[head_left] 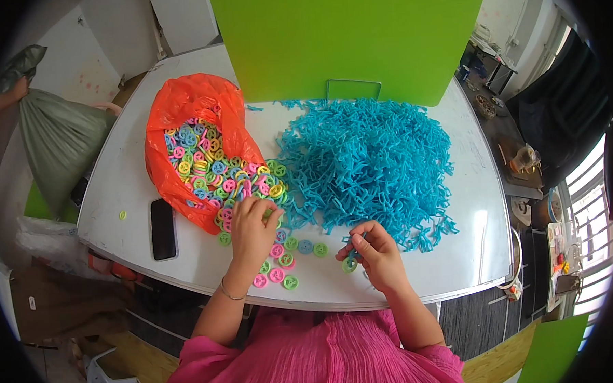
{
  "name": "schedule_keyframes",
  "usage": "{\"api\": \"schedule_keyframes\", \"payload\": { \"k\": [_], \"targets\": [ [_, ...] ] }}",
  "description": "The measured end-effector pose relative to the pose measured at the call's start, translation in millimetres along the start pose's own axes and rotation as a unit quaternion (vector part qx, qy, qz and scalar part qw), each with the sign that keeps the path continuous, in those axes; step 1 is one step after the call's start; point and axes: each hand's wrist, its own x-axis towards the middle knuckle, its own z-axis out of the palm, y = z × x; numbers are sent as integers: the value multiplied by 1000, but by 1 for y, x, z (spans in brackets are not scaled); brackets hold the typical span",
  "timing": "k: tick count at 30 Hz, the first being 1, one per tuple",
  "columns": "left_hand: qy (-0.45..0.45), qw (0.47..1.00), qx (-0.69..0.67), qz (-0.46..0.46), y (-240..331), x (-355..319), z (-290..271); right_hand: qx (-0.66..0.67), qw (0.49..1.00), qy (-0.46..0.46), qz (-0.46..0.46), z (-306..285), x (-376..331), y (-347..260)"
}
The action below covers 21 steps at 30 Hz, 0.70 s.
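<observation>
My left hand (252, 231) rests on the near edge of a pile of small plastic wheels (216, 167) in pink, green, yellow and blue. Its fingers are curled down among them, and what they grip is hidden. The wheels spill from a red plastic bag (162, 167) lying open on the table. Slightly above the table's near side, my right hand (379, 257) pinches a small blue plastic piece together with a light green wheel (349, 265). Beyond it spreads a large heap of thin, branched blue plastic pieces (366, 158).
Several loose wheels (276, 274) lie between my hands on the white table (453, 270). A dark phone (163, 228) sits left of the bag. The upright green board (354, 39) stands behind the blue heap. At far left, another person's hand (19, 88) holds a grey-green sack (61, 144).
</observation>
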Motion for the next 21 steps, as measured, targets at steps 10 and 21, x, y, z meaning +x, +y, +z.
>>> {"api": "schedule_keyframes", "payload": {
  "k": [10, 21],
  "targets": [
    [-241, 628, -635, -379, 69, -36, 3, -81, 991, -76, -77, 16, -13, -7],
    [-206, 669, -603, -384, 98, -40, -4, -187, 965, -57, -175, 18, -15, 11]
  ]
}}
